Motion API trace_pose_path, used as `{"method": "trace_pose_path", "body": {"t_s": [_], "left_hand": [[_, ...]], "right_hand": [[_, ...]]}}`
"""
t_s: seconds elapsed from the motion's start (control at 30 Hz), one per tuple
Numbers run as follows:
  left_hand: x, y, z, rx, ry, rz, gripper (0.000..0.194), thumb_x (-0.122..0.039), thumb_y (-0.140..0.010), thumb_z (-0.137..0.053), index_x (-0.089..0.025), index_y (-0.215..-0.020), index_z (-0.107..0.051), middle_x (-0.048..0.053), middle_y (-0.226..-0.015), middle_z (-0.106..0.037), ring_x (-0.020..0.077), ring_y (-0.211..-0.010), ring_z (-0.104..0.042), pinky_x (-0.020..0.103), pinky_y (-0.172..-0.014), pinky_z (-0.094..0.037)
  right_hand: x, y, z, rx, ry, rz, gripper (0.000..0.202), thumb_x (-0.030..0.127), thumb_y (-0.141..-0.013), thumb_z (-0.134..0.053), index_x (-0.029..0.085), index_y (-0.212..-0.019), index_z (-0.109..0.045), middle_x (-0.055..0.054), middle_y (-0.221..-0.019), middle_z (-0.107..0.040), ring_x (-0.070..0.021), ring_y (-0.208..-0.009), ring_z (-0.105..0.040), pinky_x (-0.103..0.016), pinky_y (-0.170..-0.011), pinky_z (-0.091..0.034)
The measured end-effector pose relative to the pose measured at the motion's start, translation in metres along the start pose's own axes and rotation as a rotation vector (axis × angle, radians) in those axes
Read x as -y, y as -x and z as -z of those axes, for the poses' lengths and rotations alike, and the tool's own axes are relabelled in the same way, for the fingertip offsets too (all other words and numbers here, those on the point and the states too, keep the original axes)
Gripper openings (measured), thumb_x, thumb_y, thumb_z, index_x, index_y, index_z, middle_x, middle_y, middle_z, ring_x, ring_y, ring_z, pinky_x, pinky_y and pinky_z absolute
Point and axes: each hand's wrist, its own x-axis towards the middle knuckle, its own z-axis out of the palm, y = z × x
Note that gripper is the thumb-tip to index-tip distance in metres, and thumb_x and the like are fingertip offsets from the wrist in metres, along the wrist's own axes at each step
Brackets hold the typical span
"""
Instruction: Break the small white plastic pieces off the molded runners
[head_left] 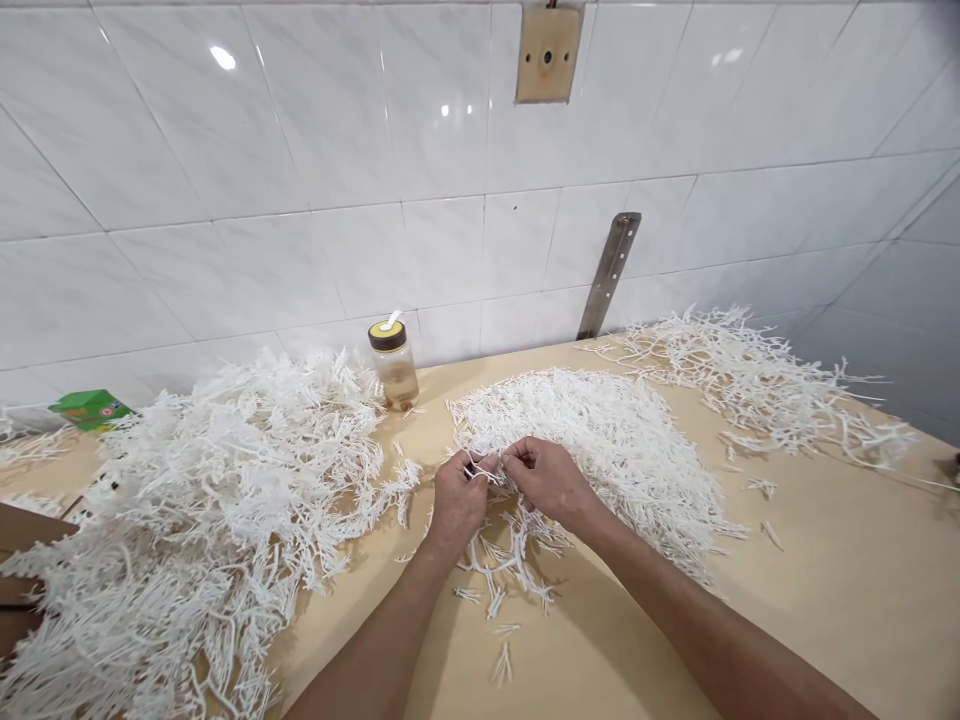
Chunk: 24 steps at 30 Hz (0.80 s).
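Close together at the middle of the table, both hands pinch a thin white branched sprig (493, 474). My left hand (457, 505) has its thumb and fingers closed on one side of it. From the other side, the bent fingers of my right hand (553, 482) grip it; the fingertips are partly hidden. Right behind them lies a dense heap of small white sprigs (600, 430). Below the hands are loose branched pieces (514, 560), some lying singly. To the left rises a larger, tangled pile of white branched strands (247, 480).
A clear jar with a yellow and dark lid (396, 375) stands near the tiled wall. Longer bare white strands (750, 375) spread at the back right. A metal strip (609, 275) leans on the wall. At far left are a green box (88, 410) and brown cardboard (30, 535).
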Motion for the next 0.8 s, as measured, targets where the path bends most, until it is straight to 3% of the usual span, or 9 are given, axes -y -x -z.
{"method": "trace_pose_path", "body": {"t_s": [0.17, 0.3, 0.37, 0.57, 0.73, 0.8], "left_hand": [[0.001, 0.002, 0.0, -0.016, -0.049, -0.026, 0.021, -0.034, -0.073, -0.066, -0.016, -0.064, -0.063, -0.002, -0.055, -0.054, 0.0116, -0.054, -0.043, 0.023, -0.054, -0.035], [0.0, 0.001, 0.0, -0.014, -0.011, 0.007, 0.019, -0.033, -0.07, -0.067, -0.016, -0.063, -0.064, -0.002, -0.054, -0.055, 0.0114, -0.052, -0.044, 0.023, -0.053, -0.034], [-0.001, 0.0, 0.001, -0.006, 0.018, 0.035, 0.019, -0.033, -0.07, -0.067, -0.015, -0.066, -0.065, -0.001, -0.055, -0.057, 0.0121, -0.053, -0.047, 0.023, -0.054, -0.036], [-0.005, 0.003, 0.001, 0.024, 0.07, 0.065, 0.024, -0.039, -0.07, -0.07, -0.015, -0.07, -0.067, -0.003, -0.052, -0.053, 0.0105, -0.049, -0.044, 0.022, -0.05, -0.034], [-0.004, 0.002, -0.001, 0.005, 0.074, 0.088, 0.024, -0.038, -0.067, -0.072, -0.015, -0.067, -0.065, -0.003, -0.052, -0.053, 0.0102, -0.048, -0.044, 0.022, -0.05, -0.034], [-0.003, 0.002, -0.001, -0.002, 0.065, 0.093, 0.024, -0.038, -0.067, -0.072, -0.015, -0.066, -0.064, -0.003, -0.051, -0.052, 0.01, -0.048, -0.043, 0.022, -0.049, -0.034]], "right_hand": [[-0.011, 0.001, -0.009, -0.16, 0.307, 0.254, 0.01, 0.023, -0.084, -0.05, 0.019, -0.08, -0.058, -0.002, -0.072, -0.064, -0.0164, -0.065, -0.057, -0.026, -0.058, -0.039], [-0.015, 0.0, -0.017, -0.235, 0.446, 0.402, 0.012, 0.019, -0.087, -0.045, 0.018, -0.081, -0.056, -0.006, -0.08, -0.063, -0.0177, -0.071, -0.056, -0.028, -0.063, -0.037], [-0.012, -0.001, -0.018, -0.25, 0.443, 0.403, 0.012, 0.018, -0.087, -0.045, 0.018, -0.081, -0.056, -0.006, -0.079, -0.063, -0.0177, -0.071, -0.056, -0.028, -0.063, -0.037], [-0.002, -0.005, -0.009, -0.146, 0.234, 0.089, 0.011, 0.018, -0.08, -0.051, 0.019, -0.073, -0.06, -0.001, -0.068, -0.064, -0.0155, -0.059, -0.057, -0.024, -0.053, -0.038], [-0.003, -0.002, -0.009, -0.213, 0.387, 0.325, 0.01, 0.018, -0.084, -0.05, 0.018, -0.08, -0.059, -0.004, -0.074, -0.065, -0.0177, -0.067, -0.058, -0.027, -0.06, -0.039], [-0.002, -0.003, -0.01, -0.217, 0.386, 0.306, 0.011, 0.017, -0.084, -0.049, 0.018, -0.079, -0.059, -0.005, -0.074, -0.065, -0.0179, -0.067, -0.058, -0.027, -0.06, -0.039]]}}
